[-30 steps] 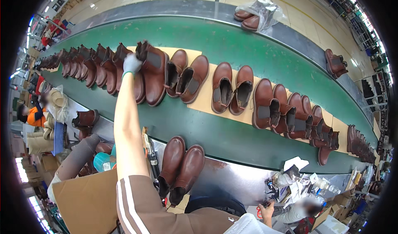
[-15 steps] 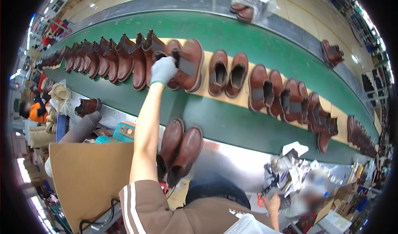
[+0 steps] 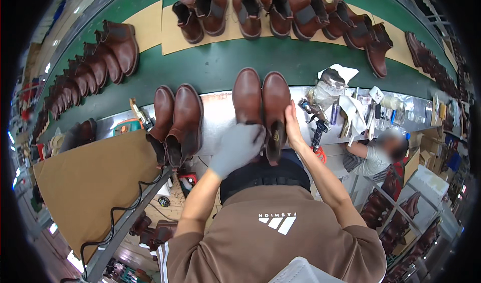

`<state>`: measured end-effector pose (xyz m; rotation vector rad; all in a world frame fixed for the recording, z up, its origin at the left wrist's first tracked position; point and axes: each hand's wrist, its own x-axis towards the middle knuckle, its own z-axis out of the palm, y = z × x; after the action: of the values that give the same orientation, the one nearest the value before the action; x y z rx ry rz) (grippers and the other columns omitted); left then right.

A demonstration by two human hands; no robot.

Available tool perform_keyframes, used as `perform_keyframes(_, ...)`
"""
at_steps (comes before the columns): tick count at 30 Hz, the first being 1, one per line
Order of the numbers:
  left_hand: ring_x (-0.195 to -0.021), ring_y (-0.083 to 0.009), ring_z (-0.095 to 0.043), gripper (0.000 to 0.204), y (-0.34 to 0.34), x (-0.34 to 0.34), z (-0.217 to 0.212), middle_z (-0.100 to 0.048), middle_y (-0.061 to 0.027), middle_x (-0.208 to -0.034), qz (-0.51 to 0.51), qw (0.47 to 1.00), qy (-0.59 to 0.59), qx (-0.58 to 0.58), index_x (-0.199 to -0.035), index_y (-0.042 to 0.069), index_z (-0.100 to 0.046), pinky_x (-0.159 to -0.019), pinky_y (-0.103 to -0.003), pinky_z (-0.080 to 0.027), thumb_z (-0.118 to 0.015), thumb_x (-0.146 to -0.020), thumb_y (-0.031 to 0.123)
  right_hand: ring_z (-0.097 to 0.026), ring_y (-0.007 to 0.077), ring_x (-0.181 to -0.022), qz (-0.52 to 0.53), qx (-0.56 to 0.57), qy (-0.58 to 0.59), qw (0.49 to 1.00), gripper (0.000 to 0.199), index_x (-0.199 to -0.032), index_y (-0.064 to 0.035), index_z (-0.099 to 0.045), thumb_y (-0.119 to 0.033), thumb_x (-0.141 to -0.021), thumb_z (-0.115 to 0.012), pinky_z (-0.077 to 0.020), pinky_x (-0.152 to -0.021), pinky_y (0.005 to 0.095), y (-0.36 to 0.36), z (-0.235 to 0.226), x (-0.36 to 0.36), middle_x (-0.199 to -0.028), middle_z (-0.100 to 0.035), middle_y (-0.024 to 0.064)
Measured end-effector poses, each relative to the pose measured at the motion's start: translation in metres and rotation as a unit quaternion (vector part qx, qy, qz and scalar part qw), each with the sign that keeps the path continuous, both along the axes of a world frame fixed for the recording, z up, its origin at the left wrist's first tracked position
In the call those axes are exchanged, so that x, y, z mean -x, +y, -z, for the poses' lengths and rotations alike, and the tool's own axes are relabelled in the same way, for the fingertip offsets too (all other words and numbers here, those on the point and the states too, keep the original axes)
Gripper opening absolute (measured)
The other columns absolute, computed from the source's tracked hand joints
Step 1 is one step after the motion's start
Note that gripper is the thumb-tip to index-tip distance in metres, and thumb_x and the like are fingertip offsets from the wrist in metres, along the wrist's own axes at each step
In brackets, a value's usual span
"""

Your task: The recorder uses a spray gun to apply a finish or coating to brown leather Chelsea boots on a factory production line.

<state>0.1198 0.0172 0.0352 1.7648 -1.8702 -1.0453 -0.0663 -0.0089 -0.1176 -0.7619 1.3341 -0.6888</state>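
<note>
Boots (image 3: 248,98) across bench edge (image 3: 216,94), bare metal (image 3: 215,116) leftward

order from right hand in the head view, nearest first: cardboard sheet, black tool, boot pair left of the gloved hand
1. Black tool, just right of the right hand
2. Boot pair, left beyond the gloved left hand
3. Cardboard sheet, lower left

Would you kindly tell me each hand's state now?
Left hand: curled over one boot; grip unclear.
Right hand: open, against the neighbouring boot.
</note>
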Motion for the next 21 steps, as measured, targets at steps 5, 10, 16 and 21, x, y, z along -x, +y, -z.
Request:
perform_keyframes(5,-0.062,-0.0156,-0.060,0.031,0.000,-0.059,0.078,-0.062,-0.0085,-0.070,-0.330,0.923,0.197,0.006,-0.091,-0.004,-0.060,-0.059,-0.028,-0.046,-0.050,-0.093,0.026,-0.030,0.0207,-0.133,0.003,-0.007,-0.149,0.989,0.067,-0.145,-0.0049,-0.020,-0.051,-0.097,-0.031,-0.0216,-0.110,0.0333,-0.006,0.024,0.015,-0.146,-0.029,0.0116)
perform_keyframes(10,-0.052,-0.0092,-0.045,0.049,0.007,-0.062,0.174,-0.049,0.0067,-0.065,-0.393,0.611,0.603,-0.329,-0.093,0.018,-0.054,-0.048,-0.022,-0.036,-0.046,-0.085,0.066,-0.028,0.0208,-0.134,-0.007,0.003,-0.108,0.994,0.073,-0.145,-0.0074,-0.023,-0.058,-0.093,-0.033,-0.0206,-0.111,0.0350,-0.013,0.017,0.002,-0.147,-0.028,0.0090)
perform_keyframes(16,-0.059,-0.0115,-0.044,0.055,0.015,-0.054,0.146,-0.050,0.0002,-0.072,-0.380,0.612,0.653,-0.234,-0.103,0.010,-0.055,-0.056,-0.026,-0.038,-0.040,-0.090,0.062,-0.032,0.0250,-0.133,0.003,-0.055,-0.193,0.980,0.085,-0.141,0.0012,-0.026,-0.066,-0.089,-0.031,-0.0246,-0.110,0.0357,-0.013,0.003,0.006,-0.145,-0.032,0.0169)
perform_keyframes(21,-0.078,-0.0181,-0.059,0.056,0.012,-0.038,0.093,-0.060,-0.0105,-0.086,-0.273,0.674,0.661,-0.183,-0.113,0.009,-0.051,-0.069,-0.032,-0.046,-0.030,-0.094,0.058,-0.048,0.0272,-0.120,0.069,-0.353,-0.284,0.889,0.089,-0.134,-0.0057,-0.040,-0.076,-0.080,-0.033,-0.0376,-0.102,0.0397,-0.015,0.004,0.020,-0.130,-0.051,0.0144)
